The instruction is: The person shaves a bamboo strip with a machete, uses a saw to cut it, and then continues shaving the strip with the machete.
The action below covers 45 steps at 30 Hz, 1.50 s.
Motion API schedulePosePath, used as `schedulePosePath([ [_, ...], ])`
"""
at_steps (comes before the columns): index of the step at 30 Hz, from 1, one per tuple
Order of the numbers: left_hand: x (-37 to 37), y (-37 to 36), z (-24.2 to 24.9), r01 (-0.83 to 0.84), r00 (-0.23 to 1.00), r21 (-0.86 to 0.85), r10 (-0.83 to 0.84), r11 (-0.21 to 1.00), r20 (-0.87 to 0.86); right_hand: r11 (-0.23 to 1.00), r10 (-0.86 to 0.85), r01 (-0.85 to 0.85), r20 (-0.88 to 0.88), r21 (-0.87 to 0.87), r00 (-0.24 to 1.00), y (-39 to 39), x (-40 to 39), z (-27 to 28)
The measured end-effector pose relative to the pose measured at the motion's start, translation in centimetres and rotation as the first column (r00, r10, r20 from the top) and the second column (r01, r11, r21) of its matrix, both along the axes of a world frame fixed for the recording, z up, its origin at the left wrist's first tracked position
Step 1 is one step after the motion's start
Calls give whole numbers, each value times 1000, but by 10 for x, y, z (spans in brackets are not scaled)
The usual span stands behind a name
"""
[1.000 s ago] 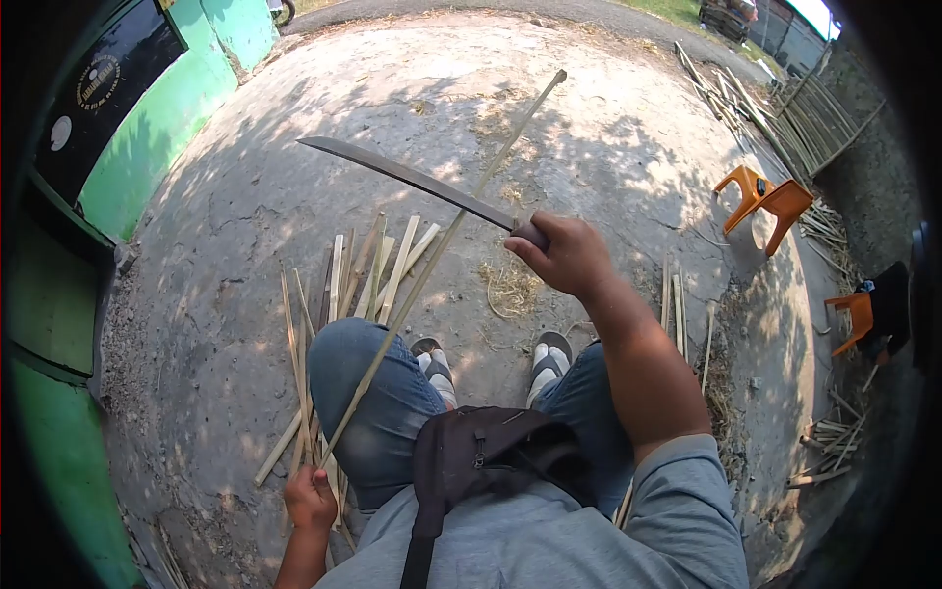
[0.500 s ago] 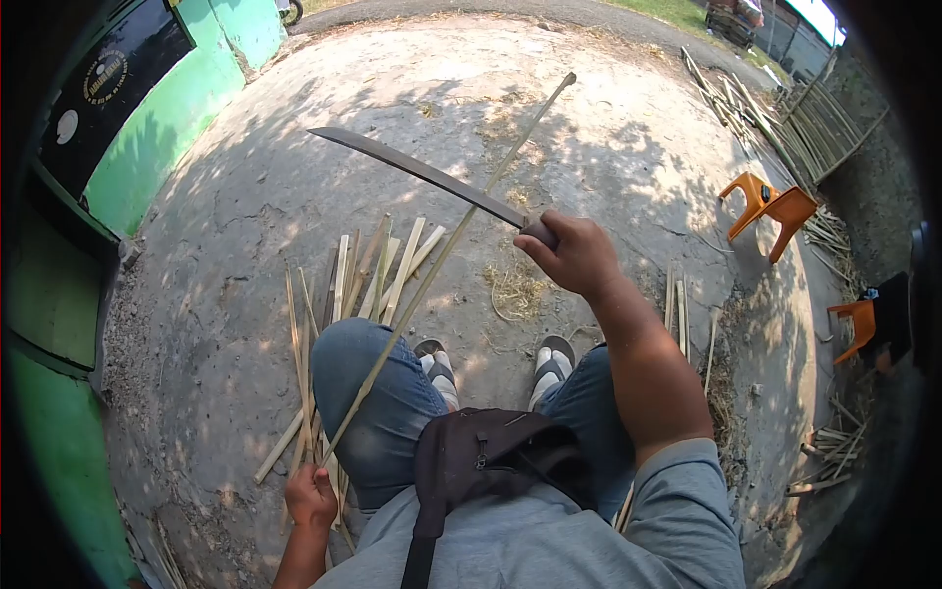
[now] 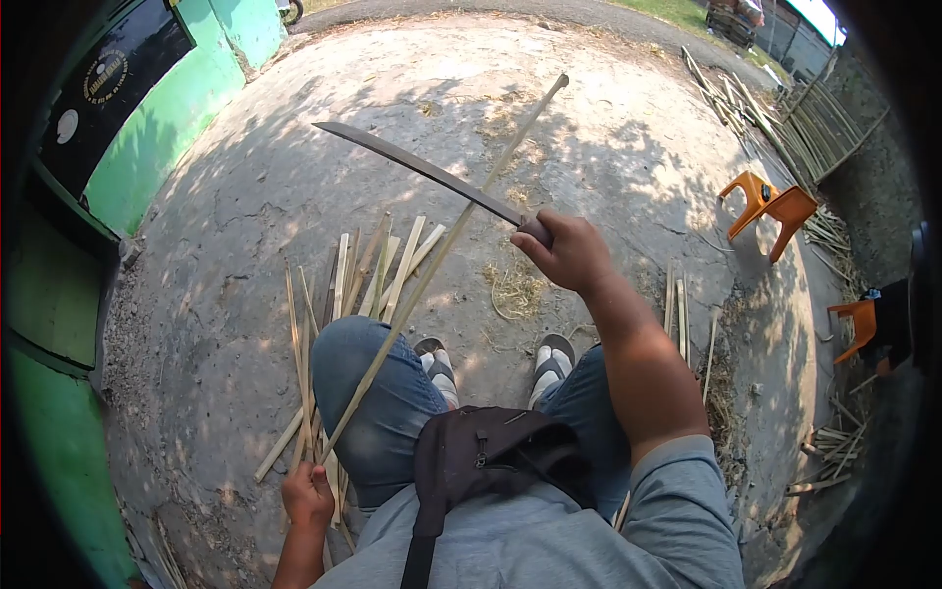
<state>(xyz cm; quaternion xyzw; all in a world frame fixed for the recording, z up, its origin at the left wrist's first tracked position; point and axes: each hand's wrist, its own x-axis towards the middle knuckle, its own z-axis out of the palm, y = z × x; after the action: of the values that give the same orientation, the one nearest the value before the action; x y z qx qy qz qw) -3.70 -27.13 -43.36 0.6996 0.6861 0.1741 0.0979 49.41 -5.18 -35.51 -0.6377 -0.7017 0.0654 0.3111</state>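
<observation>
My right hand (image 3: 567,247) is closed around the handle of a machete (image 3: 422,167), whose long dark blade points to the upper left. The blade crosses a long thin bamboo strip (image 3: 432,270) and appears to touch it near the handle end. That strip slants from my left hand (image 3: 308,494) across my left knee to a far knotted end. My left fingers pinch its near end, low at the left. Beside my left leg lies a bundle of split bamboo strips (image 3: 355,267) on the ground.
More strips (image 3: 677,309) lie right of my right leg. Orange plastic stools (image 3: 770,211) stand at the right, near bamboo poles (image 3: 741,108) along a wall. A green wall (image 3: 147,187) borders the left. Dry shavings (image 3: 515,293) lie ahead of my feet.
The machete and my right hand have shifted slightly right at the blade tip and a little lower left at the hand. The strip's far end has moved slightly left.
</observation>
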Motion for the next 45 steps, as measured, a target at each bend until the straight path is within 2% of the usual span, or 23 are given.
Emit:
schedulePosePath([
  [3,3,0,-5,18,999,12,-19,1000,42,991,69,-75,54,110,996,-13,-15,7],
  [7,0,4,-18,30,999,34,-32,999,43,965,76,-143,287,222,955,-20,-21,10],
  [10,-6,6,-22,39,999,54,-40,998,24,985,-32,-6,223,170,974,-8,-4,8],
  [11,-7,4,-20,38,999,52,-38,998,-1,989,-111,95,151,109,982,-4,2,10],
  [14,-2,4,-13,24,999,70,-21,997,-41,978,-196,189,80,93,977,8,11,2],
  [18,-1,1,-12,5,999,47,-3,999,-34,985,-155,149,68,88,986,0,3,3],
  [21,1,-1,-14,9,1000,31,-9,999,-18,988,-46,30,105,148,993,-14,-12,7],
  [24,0,6,-19,29,1000,67,-29,997,-1,979,4,-57,258,198,966,-18,-9,10],
  [28,-7,7,-19,32,999,67,-29,997,-38,974,-153,122,154,193,976,1,21,1],
  [29,-6,9,-17,27,999,63,-25,998,-46,963,-241,237,14,127,970,6,27,-2],
  [32,-6,4,-12,10,998,55,-7,998,-55,975,-209,209,-10,73,978,9,29,-12],
  [36,1,3,-9,9,1000,43,-8,999,-12,997,-72,73,-40,34,997,-13,11,13],
  [37,4,3,-8,4,1000,33,-5,999,3,999,4,-2,-43,53,999,-18,10,18],
  [40,3,7,-16,31,998,35,-33,999,53,984,91,-85,-27,158,996,-24,8,11],
  [41,2,8,-18,35,997,40,-38,999,61,969,149,-154,39,194,988,-24,9,12],
  [44,0,10,-21,36,997,63,-40,997,63,921,209,-252,167,298,963,-25,10,24],
  [45,-1,11,-23,30,998,76,-33,997,48,931,197,-233,152,280,968,-24,17,24],
])
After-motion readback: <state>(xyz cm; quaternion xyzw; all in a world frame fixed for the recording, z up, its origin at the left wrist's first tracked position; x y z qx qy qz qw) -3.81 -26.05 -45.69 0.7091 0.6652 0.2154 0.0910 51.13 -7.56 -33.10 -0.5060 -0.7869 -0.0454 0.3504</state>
